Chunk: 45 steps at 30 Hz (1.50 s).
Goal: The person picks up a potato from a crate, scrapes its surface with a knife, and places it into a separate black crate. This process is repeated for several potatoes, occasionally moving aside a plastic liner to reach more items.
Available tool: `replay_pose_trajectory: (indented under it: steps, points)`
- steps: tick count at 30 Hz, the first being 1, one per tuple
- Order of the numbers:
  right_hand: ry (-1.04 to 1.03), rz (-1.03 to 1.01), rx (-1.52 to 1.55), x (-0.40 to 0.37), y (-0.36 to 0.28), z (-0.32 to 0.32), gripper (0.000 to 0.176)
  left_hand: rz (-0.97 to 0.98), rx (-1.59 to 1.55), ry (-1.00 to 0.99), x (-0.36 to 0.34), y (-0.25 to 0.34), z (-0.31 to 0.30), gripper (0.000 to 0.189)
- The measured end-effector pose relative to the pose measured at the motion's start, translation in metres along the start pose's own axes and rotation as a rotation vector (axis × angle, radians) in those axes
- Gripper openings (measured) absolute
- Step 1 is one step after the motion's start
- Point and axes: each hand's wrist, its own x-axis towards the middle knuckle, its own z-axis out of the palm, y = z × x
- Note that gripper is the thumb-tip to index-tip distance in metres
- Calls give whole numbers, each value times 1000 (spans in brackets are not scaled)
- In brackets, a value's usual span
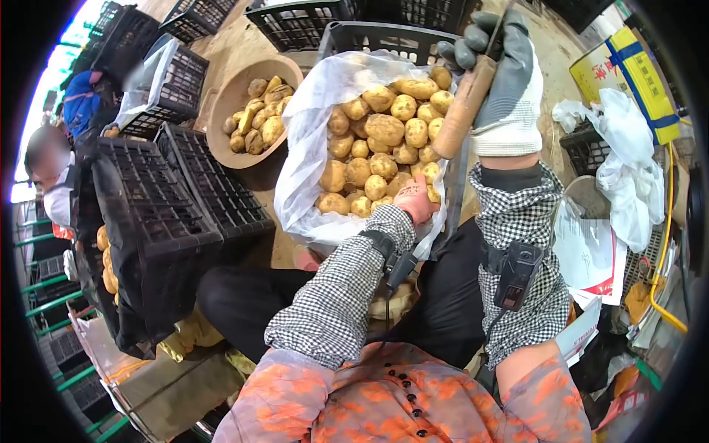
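Observation:
My right hand point(509, 88), in a grey-coated white glove, is closed around a knife point(465, 107). Its wooden handle slants down to the left, and the thin blade points up and away. My left hand point(415, 199), in a pinkish-orange glove, reaches in at the near right edge of a heap of potatoes point(384, 129). Its fingers look curled down among them beside the liner; what they grip is hidden. The potatoes fill a black plastic crate point(391, 37) lined with a white plastic bag point(304, 148).
A round tan tub point(221, 111) with cut and whole potatoes stands left of the crate. Black crates point(159, 188) stand further left, near a person in blue point(81, 103) and another person. At right are white plastic bags point(628, 155) and a yellow box point(642, 81).

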Motion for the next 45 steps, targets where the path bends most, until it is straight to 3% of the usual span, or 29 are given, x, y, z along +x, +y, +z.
replay_pose_trajectory:
  steps: [3, 4, 5, 7, 9, 12, 14, 17, 21, 23, 25, 30, 32, 33, 35, 36, 39, 40, 43, 45]
  points:
    - [-32, -4, -21, 3, 6, -2, 40, 43, -188, 66, -1, -6, -4, 67]
    - [-40, -6, -9, 4, 7, -2, 40, -36, -398, 17, -3, -5, -12, 56]
    - [-46, -6, 4, 3, 7, -2, 40, -38, -398, 22, -8, -8, -20, 56]
    - [-35, -10, -9, -2, 4, 2, 40, 128, -1379, -113, -22, -15, -45, 48]
    - [-48, -14, 82, -3, 5, 3, 42, 240, -1876, -299, -58, -18, -74, 46]
    - [-58, 45, 71, -2, 8, -2, 41, 475, -2094, -394, -113, -10, -114, 61]
    - [-68, 82, 60, -6, 7, 4, 41, 625, -2123, -391, -147, -5, -136, 66]
    - [-81, 81, 26, -10, 9, 7, 43, 746, -1901, -133, -184, -5, -149, 65]
    - [-119, 140, -48, -19, 16, 11, 40, 681, -1900, 49, -216, -14, -156, 64]
    - [-122, 168, -108, -22, 17, 12, 39, 730, -1890, 88, -220, -17, -154, 54]
    - [-124, 184, -183, -30, 19, 20, 41, 770, -2012, -16, -222, -23, -155, 47]
    - [-191, 207, -258, -38, 23, 31, 42, 783, -2053, -4, -231, -29, -157, 52]
    - [-194, 222, -235, -35, 26, 29, 41, 731, -1900, 228, -246, -21, -163, 56]
    - [-176, 219, -229, -34, 28, 25, 38, 738, -1898, 241, -253, -19, -166, 56]
    - [-173, 194, -176, -28, 35, 15, 36, 601, -1517, 411, -270, -22, -176, 55]
    - [-133, 202, -173, -30, 33, 20, 36, 565, -1474, 448, -279, -28, -183, 54]
    - [-150, 232, -73, -27, 33, 15, 35, 439, -1198, 951, -328, -55, -234, 44]
    - [-148, 219, -158, -32, 26, 20, 36, 515, -1110, 1045, -349, -69, -257, 38]
    - [-169, 220, -183, -31, 26, 21, 36, 257, -399, 1561, -408, -91, -327, 25]
    - [-162, 212, -186, -35, 24, 26, 36, 55, 420, 1563, -445, -168, -363, 28]
